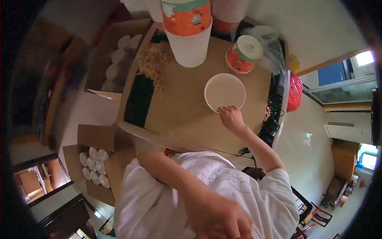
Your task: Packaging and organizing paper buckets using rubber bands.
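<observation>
Closest to the camera is the left hand, pulled in against the white shirt at the bottom of the view. It's big and blurry, the fingers look curled in, but I honestly can't tell if they're holding anything.

Out past that, the right arm reaches forward over the near edge of the bench, which is covered in brown cardboard. The right hand sits palm down with its fingertips hooked on the near rim of a white paper bowl, a light pinch at the edge rather than a full grab. The bowl stands open side up, roughly mid-bench and toward the right edge.

My read: this is the bit where one bowl is being set or steadied on the bench. Whatever follows would want a firmer hold on that rim, since it looks thin and would slide easily on the cardboard.

Further back, a lidded orange printed cup lies tipped near the far right corner. A tall stack of cups stands at the far edge, with a pile of straw-like shreds beside it toward the far left corner. Off the bench on the left, cardboard boxes on the floor hold more white lids or cups.
</observation>
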Demonstrator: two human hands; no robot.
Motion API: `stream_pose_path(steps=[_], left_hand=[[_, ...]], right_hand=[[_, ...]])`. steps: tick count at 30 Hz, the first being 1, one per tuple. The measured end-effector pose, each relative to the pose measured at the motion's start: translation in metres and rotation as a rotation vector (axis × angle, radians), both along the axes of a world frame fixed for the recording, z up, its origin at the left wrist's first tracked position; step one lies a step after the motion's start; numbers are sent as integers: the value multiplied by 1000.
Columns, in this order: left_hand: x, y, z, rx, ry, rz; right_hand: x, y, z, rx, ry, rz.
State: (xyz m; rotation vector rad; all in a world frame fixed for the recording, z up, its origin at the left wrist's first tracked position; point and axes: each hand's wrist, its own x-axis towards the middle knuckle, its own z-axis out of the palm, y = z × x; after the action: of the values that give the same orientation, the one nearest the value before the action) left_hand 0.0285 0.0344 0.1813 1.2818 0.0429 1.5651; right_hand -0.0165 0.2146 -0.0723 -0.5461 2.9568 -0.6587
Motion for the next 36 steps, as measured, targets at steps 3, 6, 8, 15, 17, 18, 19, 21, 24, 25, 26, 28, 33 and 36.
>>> stream_pose_path(steps=[3, 6, 8, 15, 17, 18, 19, 21, 24, 25, 26, 28, 33, 36], left_hand=[[-37, -29, -31, -408, 73, 292], [-76, -55, -142, -965, -247, 1064], [-106, -107, -247, -1552, 245, 1741], [-142, -207, -400, -2081, 1145, 2276], [-149, -198, -388, -2265, 847, 2073], [-148, -196, -386, -2259, 852, 2073], [-144, -197, -384, -2103, 687, 2246], [-124, -169, -362, -1661, 380, 2261], [-49, -80, -248, -1255, -13, 1655], [-26, -66, -238, -1251, 154, 1644], [-13, -52, -232, -1236, 325, 1616], [-2, -29, -213, -1255, 453, 1636], [-1, -31, -234, -1288, 583, 1560], [-5, -28, -229, -1345, 259, 1642]], right_hand=[[15, -1, 11, 83, -60, -14], [27, -6, 34, -103, 200, -74], [34, -11, 54, -167, 154, -113], [53, -36, 65, -445, 7, -188], [58, -41, 60, -504, -9, -244], [60, -45, 58, -566, -29, -287], [63, -50, 55, -569, -24, -291], [69, -54, 45, -715, -75, -392], [72, -77, 31, -1108, -325, -694], [71, -83, 28, -1112, -322, -705], [69, -86, 25, -1228, -386, -692], [66, -84, 21, -1285, -428, -699], [66, -60, 28, -1609, -378, -805], [74, -46, 35, -1666, -359, -866]])
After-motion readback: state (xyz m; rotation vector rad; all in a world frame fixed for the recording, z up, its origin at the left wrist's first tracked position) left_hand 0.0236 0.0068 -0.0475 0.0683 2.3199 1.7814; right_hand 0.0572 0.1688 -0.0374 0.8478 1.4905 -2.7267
